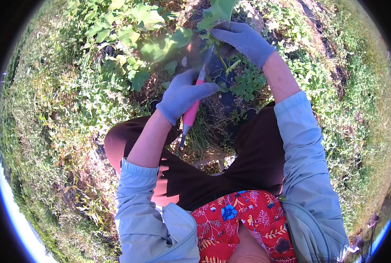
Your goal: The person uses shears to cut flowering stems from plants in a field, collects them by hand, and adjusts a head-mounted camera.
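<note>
My left hand (pixel 186 93), in a grey-blue knit glove with a dotted grip, is closed around a pink-handled tool (pixel 191 113). Its slim, pale metal end (pixel 209 57) points up towards the plant stem and is blurred; a dark narrow tip sticks out at the handle's lower end. My right hand (pixel 243 41), gloved alike, pinches a green stem just below a broad lobed leaf (pixel 223 12). Below that hand a cut-looking or broken stem stub (pixel 232 67) shows beside thinner stalks. The tool's tip lies close to the right hand's fingers; whether it touches the stem cannot be told.
Lobed-leaf plants (pixel 142 19) grow ahead on the left, one leaf (pixel 164 47) blurred. Dark ground sheet (pixel 226 102) shows between my brown-trousered knees (pixel 261 141). Low weeds (pixel 248 82) grow by the stem. Dense greenery (pixel 67 98) spreads on both sides.
</note>
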`<state>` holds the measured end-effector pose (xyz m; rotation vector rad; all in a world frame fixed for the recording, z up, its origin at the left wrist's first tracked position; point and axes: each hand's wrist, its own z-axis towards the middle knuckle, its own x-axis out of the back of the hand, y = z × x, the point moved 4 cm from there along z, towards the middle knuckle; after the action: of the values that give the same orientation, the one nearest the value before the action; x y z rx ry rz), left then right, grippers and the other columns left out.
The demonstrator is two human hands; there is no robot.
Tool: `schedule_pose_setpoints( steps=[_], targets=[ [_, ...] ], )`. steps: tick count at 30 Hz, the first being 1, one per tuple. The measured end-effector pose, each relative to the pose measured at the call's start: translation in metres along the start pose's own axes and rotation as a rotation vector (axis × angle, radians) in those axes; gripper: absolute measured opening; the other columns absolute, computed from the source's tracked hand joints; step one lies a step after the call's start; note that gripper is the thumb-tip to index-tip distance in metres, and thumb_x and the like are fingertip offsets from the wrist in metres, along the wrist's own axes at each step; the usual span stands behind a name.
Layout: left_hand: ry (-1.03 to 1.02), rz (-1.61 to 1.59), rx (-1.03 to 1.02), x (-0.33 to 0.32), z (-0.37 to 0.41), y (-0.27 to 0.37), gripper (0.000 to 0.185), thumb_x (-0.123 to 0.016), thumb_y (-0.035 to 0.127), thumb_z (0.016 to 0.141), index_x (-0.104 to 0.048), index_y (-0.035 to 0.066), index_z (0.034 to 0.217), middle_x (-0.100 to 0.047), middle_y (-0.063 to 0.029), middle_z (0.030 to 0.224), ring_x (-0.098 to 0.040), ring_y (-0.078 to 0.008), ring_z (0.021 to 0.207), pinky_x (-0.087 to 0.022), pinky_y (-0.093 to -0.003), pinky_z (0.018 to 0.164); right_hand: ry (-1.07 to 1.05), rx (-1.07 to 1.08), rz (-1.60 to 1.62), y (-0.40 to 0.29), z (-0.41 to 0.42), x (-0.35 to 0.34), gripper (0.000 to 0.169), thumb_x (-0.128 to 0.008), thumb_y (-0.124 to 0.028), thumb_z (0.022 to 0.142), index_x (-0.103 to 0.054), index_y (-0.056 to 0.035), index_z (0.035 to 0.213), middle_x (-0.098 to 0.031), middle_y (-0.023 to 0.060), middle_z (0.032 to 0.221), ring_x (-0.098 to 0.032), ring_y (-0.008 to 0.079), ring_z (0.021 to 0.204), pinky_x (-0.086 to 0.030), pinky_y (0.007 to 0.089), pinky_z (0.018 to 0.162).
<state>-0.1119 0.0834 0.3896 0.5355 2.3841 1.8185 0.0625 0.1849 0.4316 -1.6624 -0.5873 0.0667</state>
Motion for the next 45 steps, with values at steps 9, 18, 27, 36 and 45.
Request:
schedule_pose_setpoints(
  steps=[9, 18, 27, 36, 45],
  targets=[
    [0.074, 0.113, -0.042, 0.003, 0.003, -0.006, 0.056, -0.076, 0.045, 0.07, -0.065, -0.004, 0.094, -0.065, -0.0147, 0.081, -0.061, -0.0203, 0.074, -0.049, -0.0343, 0.072, -0.085, 0.013, 0.05, -0.001, 0.001, -0.011, 0.044, -0.054, -0.042, 0.096, -0.065, -0.0024, 0.111, -0.066, 0.0024, 0.085, -0.061, 0.0105, 0.065, -0.049, 0.0255, 0.06],
    [0.173, 0.172, 0.063, 0.009, 0.003, -0.014, 0.051, -0.076, 0.046, 0.069, -0.065, -0.002, 0.082, -0.063, -0.0111, 0.071, -0.06, -0.0189, 0.067, -0.048, -0.0346, 0.066, 0.072, 0.176, 0.037, 0.005, 0.012, 0.004, 0.028, -0.064, -0.027, 0.089, -0.067, -0.0001, 0.099, -0.063, 0.0048, 0.074, -0.063, 0.0124, 0.061, -0.05, 0.0275, 0.055],
    [0.112, 0.366, 0.048, 0.003, 0.001, -0.008, 0.052, -0.078, 0.045, 0.072, -0.059, 0.0, 0.092, -0.062, -0.0055, 0.077, -0.061, -0.0161, 0.069, -0.049, -0.0321, 0.066, 0.18, 0.039, -0.071, 0.014, 0.016, 0.011, 0.032, -0.067, -0.03, 0.087, -0.068, -0.001, 0.102, -0.065, 0.0071, 0.072, -0.064, 0.0141, 0.059, -0.054, 0.0291, 0.058],
    [0.238, 0.88, 0.003, 0.002, -0.003, 0.013, 0.064, -0.073, 0.06, 0.066, -0.062, 0.005, 0.099, -0.067, -0.014, 0.087, -0.067, -0.032, 0.082, -0.049, -0.0407, 0.077, 0.036, 0.045, -0.192, 0.026, 0.021, -0.003, 0.041, -0.069, -0.042, 0.083, -0.072, -0.0094, 0.107, -0.07, 0.0091, 0.083, -0.069, 0.0184, 0.071, -0.054, 0.0315, 0.07],
    [0.235, 0.948, 0.03, 0.002, -0.003, 0.014, 0.048, -0.073, 0.054, 0.069, -0.065, 0.01, 0.087, -0.066, -0.0118, 0.071, -0.067, -0.0337, 0.073, -0.05, -0.0429, 0.069, 0.037, 0.198, -0.363, 0.024, 0.019, -0.018, 0.045, -0.068, -0.049, 0.08, -0.072, -0.0147, 0.11, -0.072, 0.0109, 0.096, -0.068, 0.026, 0.085, -0.051, 0.0355, 0.082]
  ],
)
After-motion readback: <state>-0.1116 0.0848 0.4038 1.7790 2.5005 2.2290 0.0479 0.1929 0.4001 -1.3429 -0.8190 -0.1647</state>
